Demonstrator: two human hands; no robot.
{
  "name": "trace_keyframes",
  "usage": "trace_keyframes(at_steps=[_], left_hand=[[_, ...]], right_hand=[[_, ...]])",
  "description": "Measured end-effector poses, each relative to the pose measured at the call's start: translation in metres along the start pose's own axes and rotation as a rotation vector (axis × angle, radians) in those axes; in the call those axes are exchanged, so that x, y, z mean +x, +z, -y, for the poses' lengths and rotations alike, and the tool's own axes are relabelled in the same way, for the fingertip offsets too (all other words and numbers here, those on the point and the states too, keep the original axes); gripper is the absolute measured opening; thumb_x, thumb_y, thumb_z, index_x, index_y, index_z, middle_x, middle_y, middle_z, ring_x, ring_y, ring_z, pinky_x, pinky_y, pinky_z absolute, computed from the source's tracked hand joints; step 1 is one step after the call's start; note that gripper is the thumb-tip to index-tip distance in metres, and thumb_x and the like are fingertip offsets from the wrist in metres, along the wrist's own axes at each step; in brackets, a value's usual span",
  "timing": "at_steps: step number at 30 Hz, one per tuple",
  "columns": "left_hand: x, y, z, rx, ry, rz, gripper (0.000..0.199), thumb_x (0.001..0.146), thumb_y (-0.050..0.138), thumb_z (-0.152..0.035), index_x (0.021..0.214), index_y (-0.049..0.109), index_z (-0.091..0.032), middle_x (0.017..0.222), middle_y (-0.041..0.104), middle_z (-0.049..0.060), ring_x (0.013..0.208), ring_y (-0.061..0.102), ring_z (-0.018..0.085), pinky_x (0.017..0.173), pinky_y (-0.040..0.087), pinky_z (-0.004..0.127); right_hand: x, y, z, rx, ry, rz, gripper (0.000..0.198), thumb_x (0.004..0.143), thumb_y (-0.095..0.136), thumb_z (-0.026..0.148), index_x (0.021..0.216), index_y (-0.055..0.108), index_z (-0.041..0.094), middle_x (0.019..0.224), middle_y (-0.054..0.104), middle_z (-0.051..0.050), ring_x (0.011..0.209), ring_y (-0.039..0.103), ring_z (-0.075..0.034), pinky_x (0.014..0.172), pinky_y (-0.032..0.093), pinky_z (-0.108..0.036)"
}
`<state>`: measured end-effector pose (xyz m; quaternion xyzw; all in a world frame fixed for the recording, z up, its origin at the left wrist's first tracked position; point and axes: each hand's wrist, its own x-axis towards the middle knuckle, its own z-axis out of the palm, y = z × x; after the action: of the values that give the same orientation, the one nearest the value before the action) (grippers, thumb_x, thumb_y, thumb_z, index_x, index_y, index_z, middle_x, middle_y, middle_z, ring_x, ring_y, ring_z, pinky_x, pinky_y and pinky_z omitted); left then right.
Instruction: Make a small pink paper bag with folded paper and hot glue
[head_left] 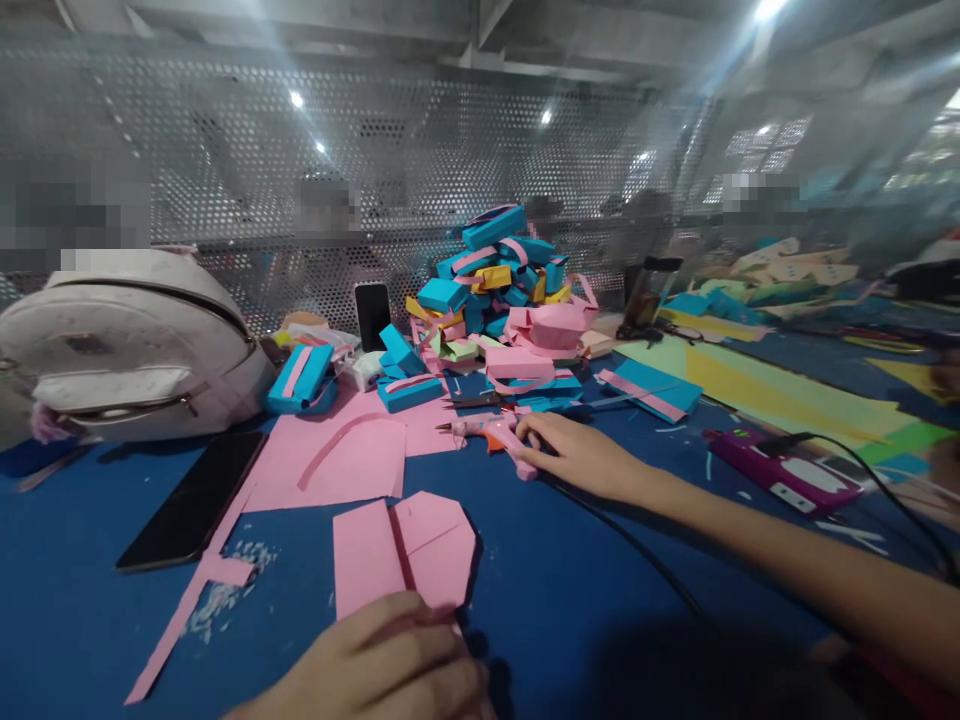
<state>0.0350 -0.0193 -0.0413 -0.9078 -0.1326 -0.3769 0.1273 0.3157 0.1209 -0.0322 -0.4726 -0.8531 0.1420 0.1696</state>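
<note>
My left hand is at the near edge of the table, its fingers curled over a folded piece of pink paper. The paper has a flap on its left and cut corners on its right. Farther out, my right hand has its fingers closed around the handle of a pink hot glue gun with an orange trigger. The gun lies at table level, nozzle pointing left. Just behind it are dark scissors. A flat pink sheet lies beyond the folded paper.
A pile of blue, yellow and pink paper boxes rises at the back. A white backpack, a dark phone and pink strips are at left. At right are a purple case, coloured sheets and a black cord.
</note>
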Motion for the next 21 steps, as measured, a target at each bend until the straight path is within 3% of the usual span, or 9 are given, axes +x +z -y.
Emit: trace_keyframes(at_steps=[3,5,8,10,13,16,21], left_hand=[[0.0,-0.015,0.006,-0.033,-0.081,0.119,0.035,0.098,0.034,-0.015,0.096,0.069,-0.015,0.095,0.075,0.006,0.102,0.063,0.016,0.099,0.046,0.034],[-0.003,-0.023,0.012,0.009,-0.098,0.15,0.032,0.095,0.036,-0.011,0.095,0.068,-0.014,0.093,0.074,0.007,0.1,0.064,0.018,0.099,0.044,0.038],[-0.009,-0.028,0.017,0.07,-0.115,0.181,0.031,0.092,0.038,-0.008,0.097,0.068,-0.015,0.093,0.073,0.006,0.097,0.065,0.019,0.101,0.04,0.041],[-0.011,-0.028,0.018,0.096,-0.099,0.213,0.031,0.09,0.04,-0.008,0.097,0.068,-0.016,0.095,0.074,0.005,0.1,0.064,0.02,0.103,0.039,0.042],[-0.01,-0.026,0.017,0.14,-0.041,0.257,0.027,0.086,0.046,-0.008,0.098,0.069,-0.016,0.099,0.074,0.004,0.104,0.064,0.019,0.109,0.034,0.041],[-0.006,-0.026,0.016,0.148,-0.002,0.284,0.023,0.084,0.052,-0.008,0.098,0.069,-0.016,0.102,0.074,0.003,0.104,0.064,0.019,0.111,0.032,0.039],[-0.01,-0.026,0.01,0.108,0.06,0.298,0.019,0.087,0.053,-0.011,0.096,0.07,-0.015,0.101,0.074,0.004,0.104,0.065,0.018,0.112,0.032,0.038]], right_hand=[[-0.011,-0.009,0.013,-0.148,-0.057,-0.1,0.024,0.094,0.052,0.043,0.093,0.057,0.02,0.092,0.062,-0.005,0.08,0.057,-0.021,0.065,0.04,-0.03],[-0.024,-0.012,0.029,-0.224,-0.19,-0.178,0.02,0.093,0.055,0.039,0.096,0.057,0.019,0.094,0.062,-0.006,0.081,0.057,-0.021,0.067,0.041,-0.031],[-0.049,-0.008,0.06,-0.186,-0.558,-0.109,0.017,0.094,0.054,0.033,0.102,0.058,0.018,0.09,0.064,-0.005,0.079,0.055,-0.018,0.066,0.04,-0.03],[-0.066,0.001,0.079,-0.236,-0.84,-0.074,0.017,0.095,0.053,0.034,0.093,0.061,0.02,0.073,0.06,0.0,0.066,0.048,-0.017,0.054,0.032,-0.032],[-0.083,0.017,0.097,-0.213,-1.075,-0.044,0.014,0.092,0.055,0.025,0.099,0.066,0.018,0.075,0.059,0.002,0.062,0.043,-0.014,0.048,0.025,-0.031],[-0.087,0.028,0.102,-0.153,-1.179,-0.043,0.015,0.091,0.057,0.025,0.095,0.069,0.016,0.076,0.059,0.002,0.065,0.043,-0.013,0.046,0.025,-0.03],[-0.082,0.031,0.103,-0.144,-1.133,-0.011,0.016,0.087,0.06,0.022,0.071,0.063,0.017,0.067,0.052,0.002,0.059,0.039,-0.013,0.046,0.021,-0.031]])
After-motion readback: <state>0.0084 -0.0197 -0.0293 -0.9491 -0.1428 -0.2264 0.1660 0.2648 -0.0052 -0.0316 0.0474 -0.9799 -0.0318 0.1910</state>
